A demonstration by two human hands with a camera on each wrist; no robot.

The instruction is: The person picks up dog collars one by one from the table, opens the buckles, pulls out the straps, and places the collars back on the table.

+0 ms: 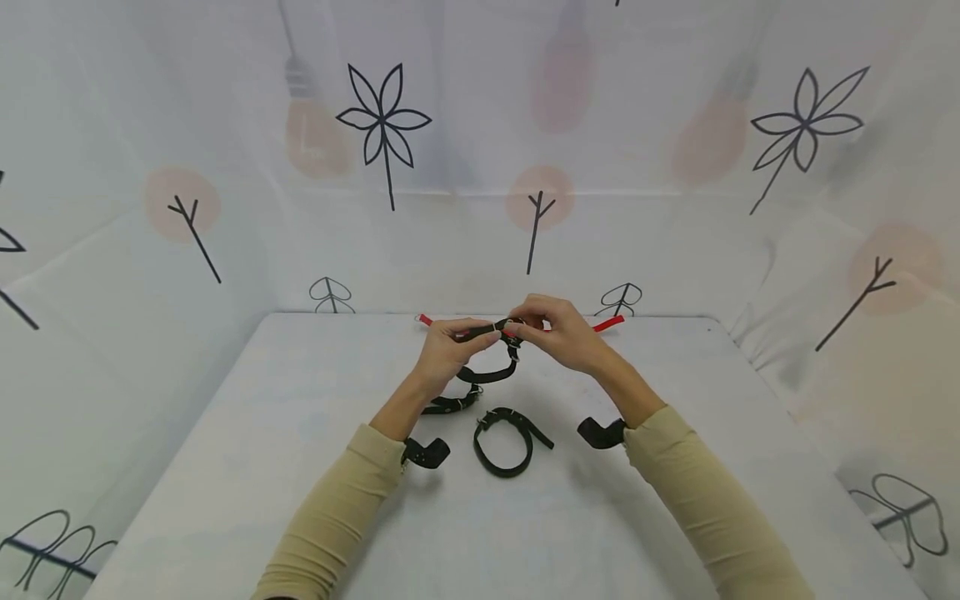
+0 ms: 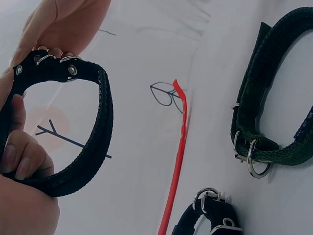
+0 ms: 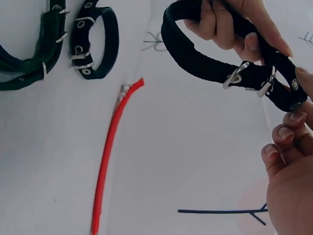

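Observation:
Both hands hold up a black collar with metal eyelets, a buckle and a ring, its band bent into a loop over the far part of the table. My left hand grips the band, several of its fingers showing inside the loop in the wrist views. At the eyeleted strap end beside the buckle, my right hand pinches between thumb and fingers. On the table lie two more buckled collars: a round dark green one nearer me, and a black one partly hidden behind my left forearm in the head view.
A red strip runs along the table's back edge behind the hands, its middle hidden. The white table meets a printed cloth backdrop at the back and sides. Dark straps sit at the wrists.

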